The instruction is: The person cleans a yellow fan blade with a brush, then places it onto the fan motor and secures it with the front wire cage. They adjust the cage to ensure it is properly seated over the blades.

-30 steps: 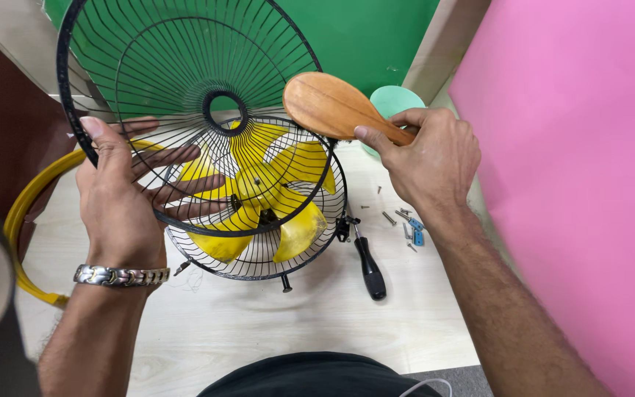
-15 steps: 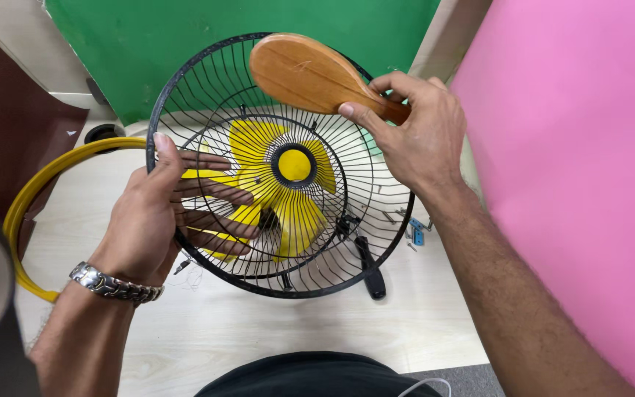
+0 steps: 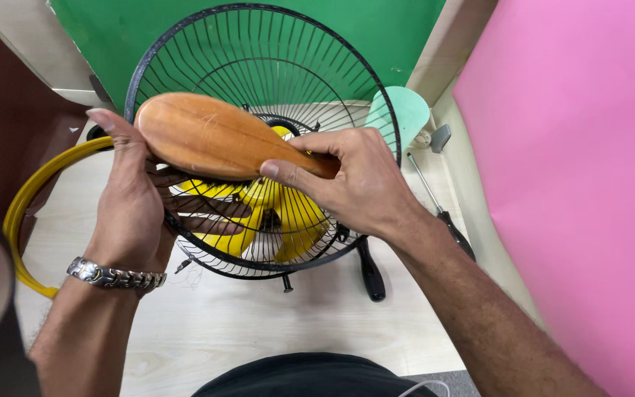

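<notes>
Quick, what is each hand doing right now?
Left hand: open, fingers spread against the black wire fan guard.
Right hand: closed in a grip on the wooden brush handle.

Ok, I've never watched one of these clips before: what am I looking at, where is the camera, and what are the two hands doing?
The camera sits on a person's head and looks down at their own two bare hands; no machine is involved. The right hand grips a wooden brush by its handle, its smooth back facing the camera. The left hand, with a metal watch on the wrist, has its fingers against a black wire fan guard, and the brush lies across that guard. Behind the wires are the yellow fan blades. All this rests on a pale wooden table. Also there: a yellow ring at the left, a screwdriver at the right, and a mint-green round piece beyond the guard.
</notes>
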